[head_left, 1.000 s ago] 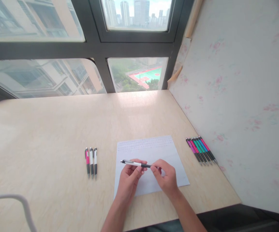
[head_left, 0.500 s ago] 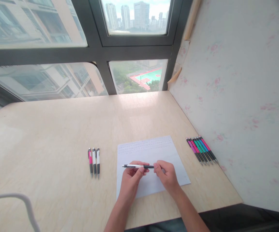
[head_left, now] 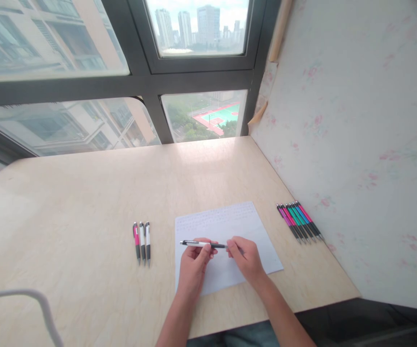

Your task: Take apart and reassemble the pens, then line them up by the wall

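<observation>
– Where is the pen?

– The white pen (head_left: 195, 244) is at the centre, held above a sheet of paper (head_left: 217, 270) on the pale counter (head_left: 85, 202). Its clip end points to nine o'clock, its dark grip and tip to three.

– And the person's hands?

– The left hand (head_left: 193, 267) comes up from about seven o'clock, its fingers grasping the pen around the middle, thumb on the near side. The right hand (head_left: 248, 260) comes in from five o'clock, its fingers pinched at the tip end. A small dark bit shows just past those fingers; I cannot tell whether it belongs to the pen.

– What is on the paper?

– Lines of handwriting (head_left: 213, 216) across its twelve o'clock edge, too small to read from here.

– Anything else lying around?

– Taking the paper as the clock's centre, three pens (head_left: 142, 243) lie side by side at nine o'clock, one pink and two white, tips toward the person. Between two and three o'clock, a slanted row of pens (head_left: 300, 221) in purple, pink, green and blue lies near the flowered wall (head_left: 356, 120). A pale cable (head_left: 31, 292) curves in between eight and nine.

– And at twelve?

– A dark window frame (head_left: 208, 79).
</observation>
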### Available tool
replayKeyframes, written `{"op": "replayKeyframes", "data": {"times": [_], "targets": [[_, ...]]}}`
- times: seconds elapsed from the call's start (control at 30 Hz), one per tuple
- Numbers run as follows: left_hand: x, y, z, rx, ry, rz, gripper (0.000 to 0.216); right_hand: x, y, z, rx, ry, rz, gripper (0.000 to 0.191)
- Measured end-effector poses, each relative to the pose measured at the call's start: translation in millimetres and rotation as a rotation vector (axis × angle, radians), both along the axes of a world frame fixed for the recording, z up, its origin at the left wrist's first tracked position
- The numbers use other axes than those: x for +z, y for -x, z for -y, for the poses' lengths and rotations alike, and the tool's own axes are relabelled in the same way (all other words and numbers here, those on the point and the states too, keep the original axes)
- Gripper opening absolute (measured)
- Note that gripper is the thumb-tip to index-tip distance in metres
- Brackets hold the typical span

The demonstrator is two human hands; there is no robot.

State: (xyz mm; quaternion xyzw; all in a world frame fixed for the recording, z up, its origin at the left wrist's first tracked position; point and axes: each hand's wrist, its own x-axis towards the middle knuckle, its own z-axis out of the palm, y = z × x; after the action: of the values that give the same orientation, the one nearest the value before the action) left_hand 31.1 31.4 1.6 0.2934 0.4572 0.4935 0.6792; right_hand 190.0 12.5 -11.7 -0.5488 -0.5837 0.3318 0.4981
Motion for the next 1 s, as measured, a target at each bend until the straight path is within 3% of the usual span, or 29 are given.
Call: {"op": "replayKeyframes", "data": {"times": [0.13, 0.3, 0.43, 0.53, 0.6, 0.83, 1.0], "targets": [[-3.8, 2.3, -2.3, 0.005, -0.05, -0.051, 0.025, -0.4, 1.1, -0.6, -0.006, -0.023, 0.037, 0.032], [-4.2, 4.0, -2.0, 0.033, -0.089, -0.049, 0.024, 3.4, 1.8, 0.7, 0.001, -0.091, -0.016, 0.007], [-3.1, 3.3, 0.0, 0.006, -0.09, -0.047, 0.024, 2.4, 0.9, 0.7, 0.031, -0.071, -0.043, 0.012], [-1.9, 1.8, -0.9, 0.004, -0.103, -0.073, 0.026, -0.4, 0.6, -0.2, 0.018, -0.013, 0.018, 0.033], [-0.8, 0.9, -3.0, 0.022, -0.101, -0.08, 0.027, -1.1, 0.9, -0.4, 0.01, 0.0, 0.044, 0.035], [1.6, 1.9, -8.6, 0.088, -0.063, 0.019, 0.025, 0.4, 1.4, 1.3, -0.054, -0.05, -0.042, 0.006], [3.8, 1.8, -7.0, 0.107, -0.049, 0.056, 0.021, -0.3, 2.5, 1.8, -0.092, -0.091, -0.028, 0.004]]}}
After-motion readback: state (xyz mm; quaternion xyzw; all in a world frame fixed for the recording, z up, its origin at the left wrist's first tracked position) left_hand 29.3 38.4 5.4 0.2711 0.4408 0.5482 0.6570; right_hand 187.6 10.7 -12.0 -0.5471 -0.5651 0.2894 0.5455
